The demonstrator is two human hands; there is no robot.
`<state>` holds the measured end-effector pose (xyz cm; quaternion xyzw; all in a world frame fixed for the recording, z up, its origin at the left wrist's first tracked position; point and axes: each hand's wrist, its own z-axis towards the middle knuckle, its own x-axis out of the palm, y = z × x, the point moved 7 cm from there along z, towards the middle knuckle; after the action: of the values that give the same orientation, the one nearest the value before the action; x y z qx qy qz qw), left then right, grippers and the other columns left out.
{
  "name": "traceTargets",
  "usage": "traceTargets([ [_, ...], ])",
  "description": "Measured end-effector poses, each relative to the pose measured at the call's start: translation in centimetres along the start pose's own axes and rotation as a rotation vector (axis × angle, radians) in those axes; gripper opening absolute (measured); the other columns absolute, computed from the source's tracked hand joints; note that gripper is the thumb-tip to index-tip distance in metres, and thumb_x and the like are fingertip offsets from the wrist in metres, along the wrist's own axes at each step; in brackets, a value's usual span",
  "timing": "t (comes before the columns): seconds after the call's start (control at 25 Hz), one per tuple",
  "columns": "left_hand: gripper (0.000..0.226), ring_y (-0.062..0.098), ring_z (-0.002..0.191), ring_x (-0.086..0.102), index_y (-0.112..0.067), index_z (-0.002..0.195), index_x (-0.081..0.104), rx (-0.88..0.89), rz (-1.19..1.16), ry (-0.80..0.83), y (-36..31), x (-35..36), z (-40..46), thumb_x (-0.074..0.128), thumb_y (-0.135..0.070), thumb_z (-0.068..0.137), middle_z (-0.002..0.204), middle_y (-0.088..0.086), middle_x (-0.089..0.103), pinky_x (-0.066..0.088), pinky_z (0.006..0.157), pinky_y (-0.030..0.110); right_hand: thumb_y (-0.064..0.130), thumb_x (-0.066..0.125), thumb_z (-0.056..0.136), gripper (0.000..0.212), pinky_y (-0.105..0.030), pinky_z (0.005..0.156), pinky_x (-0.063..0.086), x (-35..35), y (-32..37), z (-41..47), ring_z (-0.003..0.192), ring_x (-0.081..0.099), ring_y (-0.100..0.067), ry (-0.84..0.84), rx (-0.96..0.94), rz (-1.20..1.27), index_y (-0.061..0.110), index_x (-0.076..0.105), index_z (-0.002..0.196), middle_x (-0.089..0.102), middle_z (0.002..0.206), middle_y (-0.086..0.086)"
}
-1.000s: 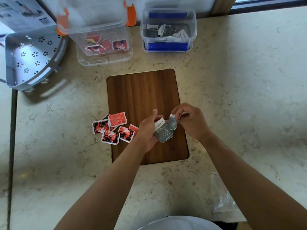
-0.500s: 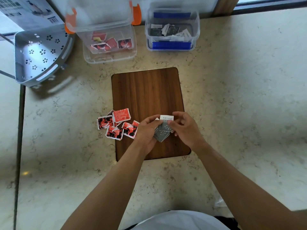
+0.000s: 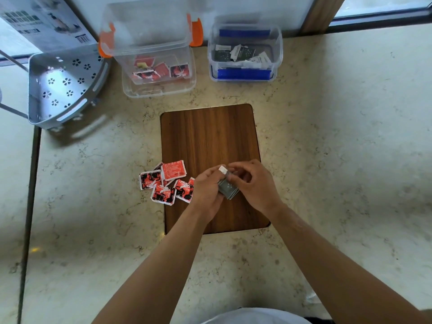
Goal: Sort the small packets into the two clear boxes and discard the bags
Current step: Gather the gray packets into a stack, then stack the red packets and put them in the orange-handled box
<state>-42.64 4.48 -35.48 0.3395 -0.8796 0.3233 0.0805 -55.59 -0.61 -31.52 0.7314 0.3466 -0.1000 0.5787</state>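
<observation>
A: Worktop (image 3: pixel 339 141), pale marbled stone. Wooden board (image 3: pixel 208 139) in the middle, long side running away from the person.

B: At the far edge?

A: Perforated grey basket (image 3: pixel 63 90) far left. Next, a clear box with orange clips (image 3: pixel 154 64) holding red packets. Right of it, well apart, a clear box with blue clips (image 3: pixel 245 57) holding grey and white packets.

B: Hands?

A: Both over the near half of the board, touching. Left hand (image 3: pixel 207 190) has its grip closed round a small stack of grey packets (image 3: pixel 228 189). Right hand (image 3: pixel 256 183) has fingers curled onto the same stack from the other side; thumb and fingertips pinch at its top, where a white edge shows.

B: Loose packets?

A: A cluster of red packets (image 3: pixel 166 181) lies just left of the left hand, partly on the board's left edge, partly on the stone, some overlapping.
</observation>
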Motion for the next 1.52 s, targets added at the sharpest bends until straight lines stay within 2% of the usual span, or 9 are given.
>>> traceTargets([
  [0.2, 0.033, 0.033, 0.114, 0.069, -0.007, 0.129, 0.058, 0.091, -0.108, 0.017, -3.9, 2.9, 1.9, 0.055, 0.001, 0.097, 0.123, 0.016, 0.072, 0.057, 0.096, 0.049, 0.046, 0.07, 0.088, 0.05, -0.018, 0.064, 0.054, 0.4, -0.9, 1.6, 0.081, 0.072, -0.008, 0.101, 0.298, 0.374, 0.022, 0.057, 0.13, 0.072, 0.104, 0.009],
  [0.4, 0.031, 0.03, 0.114, 0.068, -0.011, 0.123, 0.063, 0.224, 0.235, -0.032, -10.5, 8.1, 4.9, 0.063, -0.005, 0.092, 0.122, 0.012, 0.07, 0.055, 0.101, 0.049, 0.026, 0.074, 0.089, 0.036, -0.02, 0.061, 0.054, -4.3, 0.9, 7.5, 0.07, 0.067, -0.008, -0.098, 0.311, 0.58, 0.016, 0.066, 0.123, 0.076, 0.092, 0.0],
  [0.52, 0.019, 0.03, 0.108, 0.07, -0.012, 0.108, 0.069, 0.287, 0.424, -0.043, -15.8, 11.6, 7.0, 0.067, -0.007, 0.089, 0.113, 0.014, 0.073, 0.057, 0.098, 0.046, 0.019, 0.072, 0.09, 0.024, -0.025, 0.061, 0.052, -7.9, 3.0, 12.7, 0.069, 0.063, -0.012, -0.126, 0.259, 0.584, 0.012, 0.072, 0.113, 0.073, 0.082, -0.002],
  [0.72, 0.033, 0.025, 0.101, 0.064, -0.004, 0.12, 0.066, 0.355, 0.575, -0.034, -24.1, 16.5, 12.5, 0.063, -0.02, 0.091, 0.129, 0.021, 0.067, 0.058, 0.096, 0.045, 0.012, 0.068, 0.092, 0.011, -0.029, 0.067, 0.055, -12.6, 6.8, 21.7, 0.069, 0.06, -0.017, -0.139, 0.201, 0.544, 0.006, 0.074, 0.1, 0.071, 0.083, -0.01],
  [0.84, 0.029, 0.027, 0.102, 0.068, -0.008, 0.107, 0.06, 0.335, 0.55, -0.081, -27.7, 19.1, 15.9, 0.056, -0.033, 0.092, 0.118, 0.013, 0.069, 0.059, 0.095, 0.048, 0.012, 0.066, 0.094, 0.016, -0.02, 0.054, 0.058, -14.6, 8.2, 27.0, 0.066, 0.064, -0.015, -0.155, 0.235, 0.438, 0.002, 0.066, 0.106, 0.072, 0.089, -0.013],
  [0.92, 0.039, 0.031, 0.105, 0.071, -0.009, 0.112, 0.061, 0.282, 0.517, -0.108, -28.7, 20.1, 18.0, 0.051, -0.042, 0.092, 0.115, 0.017, 0.071, 0.058, 0.095, 0.048, 0.016, 0.068, 0.094, 0.022, -0.021, 0.045, 0.056, -15.0, 8.0, 29.9, 0.063, 0.067, -0.017, -0.176, 0.302, 0.434, 0.004, 0.061, 0.11, 0.073, 0.089, -0.016],
  [1.2, 0.067, 0.027, 0.104, 0.069, -0.019, 0.13, 0.054, 0.21, 0.519, -0.115, -27.3, 21.0, 22.3, 0.048, -0.064, 0.081, 0.114, 0.013, 0.071, 0.056, 0.094, 0.044, 0.032, 0.06, 0.097, 0.013, -0.027, 0.052, 0.059, -13.3, 4.7, 33.6, 0.064, 0.072, -0.014, -0.168, 0.475, 0.428, 0.02, 0.055, 0.099, 0.074, 0.09, -0.009],
  [1.32, 0.059, 0.027, 0.103, 0.071, -0.02, 0.128, 0.055, 0.208, 0.5, -0.121, -27.3, 20.9, 22.5, 0.048, -0.062, 0.088, 0.113, 0.013, 0.073, 0.058, 0.093, 0.043, 0.034, 0.057, 0.098, 0.017, -0.025, 0.046, 0.056, -13.3, 4.8, 34.1, 0.057, 0.073, -0.014, -0.166, 0.475, 0.4, 0.018, 0.055, 0.104, 0.076, 0.084, -0.009],
  [1.52, 0.041, 0.027, 0.1, 0.07, -0.016, 0.102, 0.056, 0.242, 0.571, -0.083, -28.5, 20.8, 20.3, 0.041, -0.054, 0.098, 0.104, 0.014, 0.07, 0.054, 0.1, 0.042, 0.031, 0.059, 0.092, 0.014, -0.041, 0.075, 0.064, -15.3, 6.1, 32.8, 0.077, 0.075, -0.023, -0.26, 0.342, 0.18, 0.024, 0.052, 0.083, 0.071, 0.085, -0.008],
])
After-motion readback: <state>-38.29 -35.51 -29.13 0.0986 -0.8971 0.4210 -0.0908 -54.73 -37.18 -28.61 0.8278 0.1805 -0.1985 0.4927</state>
